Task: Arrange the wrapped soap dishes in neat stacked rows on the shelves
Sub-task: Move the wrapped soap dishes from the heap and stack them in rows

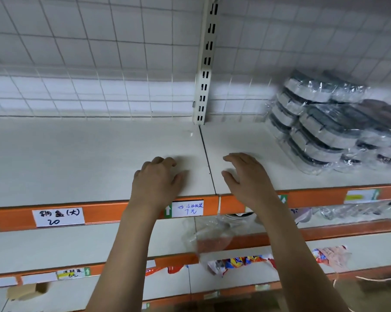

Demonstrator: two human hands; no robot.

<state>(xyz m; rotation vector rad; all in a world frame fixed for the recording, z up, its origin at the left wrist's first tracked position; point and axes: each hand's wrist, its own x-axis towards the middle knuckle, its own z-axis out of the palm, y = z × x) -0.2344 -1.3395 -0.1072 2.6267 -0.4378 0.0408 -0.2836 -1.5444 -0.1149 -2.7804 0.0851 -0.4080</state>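
Grey and white soap dishes in clear wrap [320, 129] stand in stacked rows at the right end of the white upper shelf [88, 158]. More wrapped dishes [379, 152] lie lower at the far right. My left hand [157, 179] hovers over the shelf's front edge, fingers curled and apart, holding nothing. My right hand [246, 176] is beside it, just right of the seam between the shelf boards, also with nothing in it. Both hands are well left of the stacks.
An orange shelf lip [100, 216] carries handwritten price labels [58, 218]. A slotted metal upright [204, 64] splits the wire-grid back wall. On the lower shelves lie clear plastic wrap [210, 233], colourful packets [241, 262] and a cardboard piece [27, 291].
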